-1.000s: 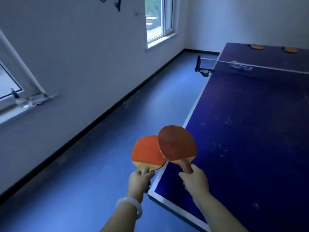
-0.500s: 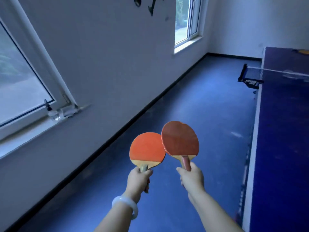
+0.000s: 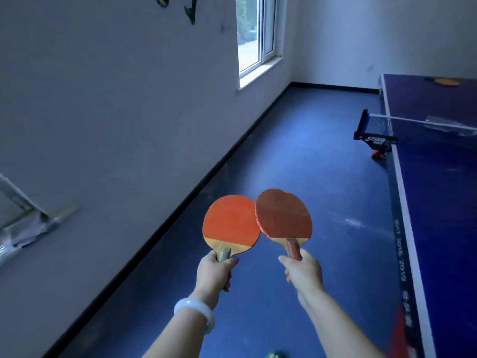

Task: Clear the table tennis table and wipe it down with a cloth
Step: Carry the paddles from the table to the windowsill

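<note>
My left hand (image 3: 214,273) grips the handle of an orange-faced paddle (image 3: 231,222), held upright over the blue floor. My right hand (image 3: 304,272) grips the red handle of a darker red paddle (image 3: 283,215); the two blades touch at their edges. The blue table tennis table (image 3: 444,192) runs along the right edge of the view, apart from both hands. Its net (image 3: 423,126) crosses it farther on, and another orange paddle (image 3: 446,81) lies on the far half.
A white wall with a black skirting runs along the left, with a window (image 3: 255,40) farther on and an open window frame (image 3: 28,215) nearer. The net clamp (image 3: 375,139) sticks out from the table's side. Blue floor stretches ahead.
The view has swung left, away from the table; both paddles now hang over the floor instead of the table corner. The blades have drawn apart from overlapping to touching edges.
</note>
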`<state>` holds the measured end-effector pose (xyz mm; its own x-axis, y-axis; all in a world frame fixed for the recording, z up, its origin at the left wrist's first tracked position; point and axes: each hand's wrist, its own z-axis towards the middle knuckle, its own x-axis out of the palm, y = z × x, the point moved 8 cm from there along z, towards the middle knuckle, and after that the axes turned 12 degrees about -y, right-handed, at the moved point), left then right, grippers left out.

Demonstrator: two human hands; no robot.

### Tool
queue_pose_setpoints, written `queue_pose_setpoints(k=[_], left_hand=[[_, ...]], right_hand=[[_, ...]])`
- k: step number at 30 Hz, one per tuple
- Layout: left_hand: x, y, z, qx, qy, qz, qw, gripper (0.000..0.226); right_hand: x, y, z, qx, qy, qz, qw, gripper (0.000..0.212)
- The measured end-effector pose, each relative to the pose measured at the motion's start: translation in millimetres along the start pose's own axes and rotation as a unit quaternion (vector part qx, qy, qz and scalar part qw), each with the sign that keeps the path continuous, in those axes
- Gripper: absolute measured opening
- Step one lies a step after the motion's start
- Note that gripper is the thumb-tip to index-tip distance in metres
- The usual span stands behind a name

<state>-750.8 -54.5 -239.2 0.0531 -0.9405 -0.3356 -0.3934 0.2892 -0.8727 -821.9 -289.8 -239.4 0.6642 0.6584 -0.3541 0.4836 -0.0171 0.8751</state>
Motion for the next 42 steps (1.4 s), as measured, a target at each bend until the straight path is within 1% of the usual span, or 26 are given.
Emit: queue_pose_setpoints(k=[5, 10, 15, 20, 24, 28, 33, 37, 42], left_hand=[[58.3, -66.9, 80.7, -0.006, 0.005, -0.005, 1.0, 0.015], [102.5, -114.3, 161.1, -0.025, -0.017, -0.024, 0.999, 0.015], [153.0, -170.7, 271.3, -0.025, -0.021, -0.008, 0.999, 0.015], [217.1, -253.8, 405.5, -0.003, 0.005, 0.011, 1.0, 0.016], [280.1, -330.9, 494.8, 0.015, 0.042, 0.021, 0.999, 0.017], [351.7, -397.4, 563.8, 0.027, 0.069, 0.026, 0.997, 0.017], [444.1, -458.6, 645.3, 0.035, 0.091, 0.04, 0.994, 0.02], [510.4, -504.9, 718.4, 0.029, 0.075, 0.028, 0.996, 0.019], [567.2, -559.5, 800.0, 0.0, 0.014, -0.001, 1.0, 0.018]], right_hand=[[19.2, 65.9, 112.1, -0.001, -0.016, 0.003, 1.0, 0.01], [46.6, 116.0, 203.1, 0.011, -0.031, 0.016, 0.999, 0.006], [87.5, 159.8, 305.1, 0.017, -0.025, 0.002, 1.0, 0.011], [132.3, 232.7, 423.7, 0.01, -0.034, 0.0, 0.999, 0.003], [157.8, 301.6, 515.8, -0.002, -0.036, -0.021, 0.999, 0.013], [176.2, 354.3, 604.6, -0.008, -0.041, -0.017, 0.999, 0.015], [201.6, 404.0, 727.1, -0.001, -0.031, 0.001, 1.0, 0.014], [226.7, 450.7, 842.4, -0.021, -0.005, -0.011, 1.0, 0.011], [252.8, 513.3, 971.3, -0.035, 0.034, -0.043, 0.998, 0.007]])
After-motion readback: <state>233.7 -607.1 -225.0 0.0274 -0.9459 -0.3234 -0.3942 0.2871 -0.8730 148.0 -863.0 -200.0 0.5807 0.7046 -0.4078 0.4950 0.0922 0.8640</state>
